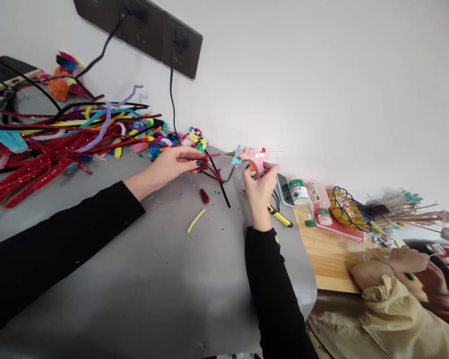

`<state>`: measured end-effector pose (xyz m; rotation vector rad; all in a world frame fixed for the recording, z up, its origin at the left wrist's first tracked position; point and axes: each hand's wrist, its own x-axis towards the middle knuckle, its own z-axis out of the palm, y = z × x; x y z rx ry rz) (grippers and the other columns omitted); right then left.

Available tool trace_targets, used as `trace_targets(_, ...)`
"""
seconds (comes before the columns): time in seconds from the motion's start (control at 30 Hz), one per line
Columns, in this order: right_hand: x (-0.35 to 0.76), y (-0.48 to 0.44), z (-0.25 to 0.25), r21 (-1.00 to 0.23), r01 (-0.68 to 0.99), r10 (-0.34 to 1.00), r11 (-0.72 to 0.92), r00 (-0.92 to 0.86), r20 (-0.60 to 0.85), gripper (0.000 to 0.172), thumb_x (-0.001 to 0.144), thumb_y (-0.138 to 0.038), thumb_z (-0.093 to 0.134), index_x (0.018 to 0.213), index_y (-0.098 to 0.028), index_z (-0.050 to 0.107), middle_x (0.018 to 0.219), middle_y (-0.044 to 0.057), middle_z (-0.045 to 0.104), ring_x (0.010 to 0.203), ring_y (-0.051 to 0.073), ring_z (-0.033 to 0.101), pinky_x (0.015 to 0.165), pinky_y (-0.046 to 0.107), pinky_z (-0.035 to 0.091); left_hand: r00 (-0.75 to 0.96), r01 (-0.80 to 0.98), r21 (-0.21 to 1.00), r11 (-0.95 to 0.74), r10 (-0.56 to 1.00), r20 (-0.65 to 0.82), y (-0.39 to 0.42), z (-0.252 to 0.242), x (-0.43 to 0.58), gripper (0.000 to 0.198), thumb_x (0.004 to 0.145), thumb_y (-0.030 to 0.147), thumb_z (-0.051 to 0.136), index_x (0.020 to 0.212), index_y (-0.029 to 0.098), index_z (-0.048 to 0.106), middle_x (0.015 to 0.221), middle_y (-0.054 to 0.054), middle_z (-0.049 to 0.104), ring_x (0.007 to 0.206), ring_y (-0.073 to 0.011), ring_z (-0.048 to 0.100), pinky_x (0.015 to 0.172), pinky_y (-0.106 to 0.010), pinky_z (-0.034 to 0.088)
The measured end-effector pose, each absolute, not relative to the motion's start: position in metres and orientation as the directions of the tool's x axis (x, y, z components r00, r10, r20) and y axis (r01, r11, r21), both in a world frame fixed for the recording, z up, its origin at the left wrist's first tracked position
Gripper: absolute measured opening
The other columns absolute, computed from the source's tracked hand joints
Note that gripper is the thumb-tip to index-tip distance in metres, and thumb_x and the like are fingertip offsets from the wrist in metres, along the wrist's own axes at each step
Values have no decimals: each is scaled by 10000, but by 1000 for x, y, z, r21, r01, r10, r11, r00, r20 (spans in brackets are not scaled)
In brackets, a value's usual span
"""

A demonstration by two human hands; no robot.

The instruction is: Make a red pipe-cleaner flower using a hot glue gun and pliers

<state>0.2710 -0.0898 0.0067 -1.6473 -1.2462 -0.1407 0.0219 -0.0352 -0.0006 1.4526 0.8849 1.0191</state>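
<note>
My left hand [175, 163] pinches a dark red tinsel pipe cleaner piece [205, 164] between thumb and fingers, above the grey mat. A thin end of red pipe cleaner trails from it to the right. My right hand [261, 187] is wrapped round the handle of a pink hot glue gun [252, 153], whose nozzle points left towards the red piece, a small gap apart. Something light blue is on the gun near its nozzle. Below the hands lie a short dark red fuzzy piece [204, 196] and a pale yellow-green pipe cleaner strip [196, 220].
Many coloured pipe cleaners [63, 144] are heaped at the left. A yellow utility knife [280, 216] and a phone [285, 189] lie right of my right hand. Beyond stand a plastic bottle [301, 197] and a basket [346, 209]. Another person's arm [376, 274] rests at the right.
</note>
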Motion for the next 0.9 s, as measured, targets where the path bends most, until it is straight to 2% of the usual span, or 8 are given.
trace_targets(0.13,261,-90,3,-635,768,690,85,415,594,392,738,-319,700,1019,-225,444,773,-55,518,646,127,479,627,277,419,346,-63,995,-77,933,94,-34,-2,22,460,683,436,864,1056,177,796,1137,-112,793,1072,-284,739,970,-423,608)
trace_targets(0.23,258,-90,0,-608,786,691,110,379,615,400,744,-323,717,1029,-225,454,849,-27,558,696,131,502,655,278,435,376,-35,991,-130,917,134,-34,-3,22,506,641,413,893,1081,184,796,1135,-109,799,1089,-296,743,1011,-439,596)
trace_targets(0.5,259,-88,-10,-557,802,713,216,260,652,372,817,-337,688,1102,-223,477,976,32,613,804,164,588,714,303,514,363,67,958,-280,901,238,-38,-10,28,595,680,391,863,1211,147,747,1008,-106,812,943,-275,775,965,-447,625)
trace_targets(0.9,261,-85,-16,-521,808,704,276,199,682,342,840,-302,701,1104,-223,499,1036,71,667,802,173,635,689,309,549,340,72,959,-274,911,235,-38,-12,28,550,673,357,826,1176,140,769,983,-93,817,935,-262,777,950,-417,635)
